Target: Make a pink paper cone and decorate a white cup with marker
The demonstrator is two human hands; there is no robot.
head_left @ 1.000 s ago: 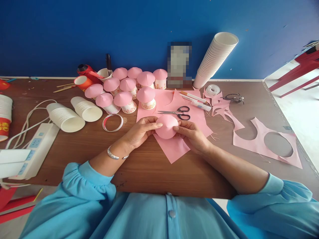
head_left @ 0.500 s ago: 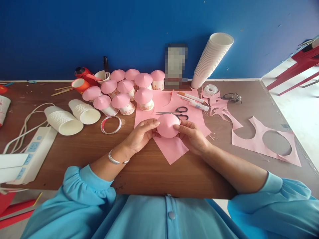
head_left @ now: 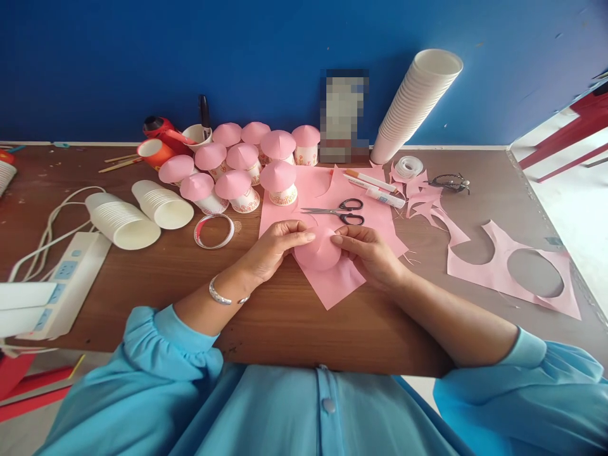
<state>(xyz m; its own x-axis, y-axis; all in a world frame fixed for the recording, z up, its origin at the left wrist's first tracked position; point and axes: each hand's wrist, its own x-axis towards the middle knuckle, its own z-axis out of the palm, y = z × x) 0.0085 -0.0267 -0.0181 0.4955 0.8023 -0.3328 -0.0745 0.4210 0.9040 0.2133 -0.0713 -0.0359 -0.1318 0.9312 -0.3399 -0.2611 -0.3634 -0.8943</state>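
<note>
Table [head_left: 285, 329] (brown, grained) meets blue wall [head_left: 266, 50] beyond the pink cone [head_left: 317, 254].

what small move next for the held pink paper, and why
Perhaps shape the round pink paper piece into a neat cone: the left grip and right grip pinch it from either side, and pink paper cones top white patterned paper cups.

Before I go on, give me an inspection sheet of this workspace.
Surface: brown table, dark specks near the front edge.
Job's things: pink paper cone in both hands; scissors on a pink sheet; pink-topped cups behind.
Clutter: paper scraps at right, pens, leaning cup stack.
Hands: left hand and right hand both pinching the cone.
Cables: white cords beside the power strip, left.
Surroundings: blue wall behind; red furniture at right.
</note>
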